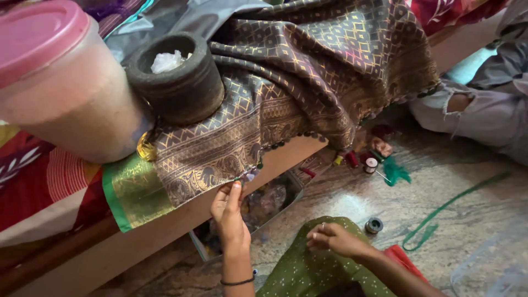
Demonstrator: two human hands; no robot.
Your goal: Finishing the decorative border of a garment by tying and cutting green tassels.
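Observation:
A brown fabric with gold woven pattern (308, 71) is draped over a wooden ledge (165, 231), with small dark beads hanging along its hem. My left hand (230, 212) pinches the hem at its lower edge, close to a green and gold border (132, 192). My right hand (335, 239) rests lower down over a green dotted cloth (308, 269) on my lap, fingers curled; what it holds, if anything, is too small to tell. A black band circles my left wrist.
A dark round stone mortar (179, 77) and a pink-lidded plastic jar (60, 82) sit on the fabric's upper left. Thread spools (363, 159) and green threads (396, 171) lie on the stone floor, with a small dark spool (374, 225). Another person's leg (473, 107) is at right.

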